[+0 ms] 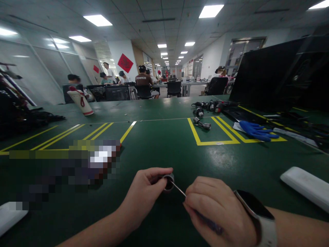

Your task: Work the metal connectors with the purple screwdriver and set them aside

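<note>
Just above the green tabletop, my left hand (144,192) pinches a small hollow metal cylinder (170,188) between thumb and fingers, its round opening turned toward me and to the right. My right hand (213,202), with a watch on the wrist, is closed around a screwdriver (179,189). The screwdriver's thin shaft slants up to the left and its tip reaches into the cylinder's mouth. Part of a dark purplish handle shows under the right palm. What the tip touches inside cannot be made out.
Several dark metal parts (203,124) lie at the back right, near a blue glove (257,131) and a large black screen (272,72). White objects rest at right (307,185) and lower left (12,216). A pixelated patch covers something at left. A whitish container (81,102) stands behind it.
</note>
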`<action>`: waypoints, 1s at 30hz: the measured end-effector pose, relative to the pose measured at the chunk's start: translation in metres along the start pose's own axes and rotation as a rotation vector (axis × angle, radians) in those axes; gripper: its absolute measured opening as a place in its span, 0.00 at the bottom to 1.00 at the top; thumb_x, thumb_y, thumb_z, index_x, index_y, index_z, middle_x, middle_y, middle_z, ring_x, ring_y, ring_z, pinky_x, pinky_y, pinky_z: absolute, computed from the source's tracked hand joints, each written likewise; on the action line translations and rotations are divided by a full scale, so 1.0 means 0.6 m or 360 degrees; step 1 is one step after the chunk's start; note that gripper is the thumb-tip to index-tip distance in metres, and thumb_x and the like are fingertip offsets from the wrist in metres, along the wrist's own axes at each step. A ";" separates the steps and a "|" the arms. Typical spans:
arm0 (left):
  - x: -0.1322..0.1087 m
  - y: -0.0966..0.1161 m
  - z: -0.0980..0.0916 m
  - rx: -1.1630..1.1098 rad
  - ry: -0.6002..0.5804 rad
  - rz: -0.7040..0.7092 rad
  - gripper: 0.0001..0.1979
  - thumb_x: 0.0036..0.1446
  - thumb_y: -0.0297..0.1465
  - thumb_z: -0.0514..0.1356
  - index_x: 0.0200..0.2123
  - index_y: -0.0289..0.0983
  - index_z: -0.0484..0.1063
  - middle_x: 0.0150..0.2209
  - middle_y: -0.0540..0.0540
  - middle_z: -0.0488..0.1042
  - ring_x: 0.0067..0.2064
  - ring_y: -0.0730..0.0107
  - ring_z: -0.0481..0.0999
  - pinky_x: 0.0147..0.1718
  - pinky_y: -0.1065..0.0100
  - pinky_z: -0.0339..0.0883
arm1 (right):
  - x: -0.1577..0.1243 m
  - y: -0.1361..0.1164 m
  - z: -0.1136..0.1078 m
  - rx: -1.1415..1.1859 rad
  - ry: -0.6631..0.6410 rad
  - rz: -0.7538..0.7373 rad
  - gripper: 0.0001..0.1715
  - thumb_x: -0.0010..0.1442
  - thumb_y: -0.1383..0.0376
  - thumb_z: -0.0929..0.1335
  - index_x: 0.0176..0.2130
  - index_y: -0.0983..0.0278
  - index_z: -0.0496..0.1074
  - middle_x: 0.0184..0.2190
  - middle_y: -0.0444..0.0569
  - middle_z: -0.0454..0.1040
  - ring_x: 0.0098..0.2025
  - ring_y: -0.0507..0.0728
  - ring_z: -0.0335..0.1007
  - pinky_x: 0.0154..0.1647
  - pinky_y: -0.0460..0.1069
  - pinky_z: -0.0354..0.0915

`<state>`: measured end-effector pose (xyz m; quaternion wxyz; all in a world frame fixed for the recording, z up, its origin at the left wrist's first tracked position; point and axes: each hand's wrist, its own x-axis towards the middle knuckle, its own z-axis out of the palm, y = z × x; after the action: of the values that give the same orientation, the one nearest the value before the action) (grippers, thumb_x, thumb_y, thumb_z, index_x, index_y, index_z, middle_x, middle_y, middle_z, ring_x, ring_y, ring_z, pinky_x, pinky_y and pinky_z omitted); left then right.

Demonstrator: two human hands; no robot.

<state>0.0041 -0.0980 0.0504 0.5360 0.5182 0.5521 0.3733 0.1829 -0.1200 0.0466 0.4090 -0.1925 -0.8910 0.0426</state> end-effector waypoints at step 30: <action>0.035 -0.030 -0.002 0.0044 -0.0134 0.0123 0.27 0.48 0.35 0.62 0.52 0.39 0.62 0.56 0.39 0.65 0.51 0.54 0.71 0.42 0.61 0.72 | -0.006 0.176 -0.038 -0.0818 -0.0029 0.0455 0.12 0.56 0.74 0.63 0.42 0.65 0.66 0.44 0.52 0.67 0.47 0.57 0.60 0.46 0.51 0.62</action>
<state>0.0019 -0.0806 0.0287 0.5366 0.5617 0.5139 0.3639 0.2348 -0.0258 0.0345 0.3288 -0.4131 -0.8400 -0.1254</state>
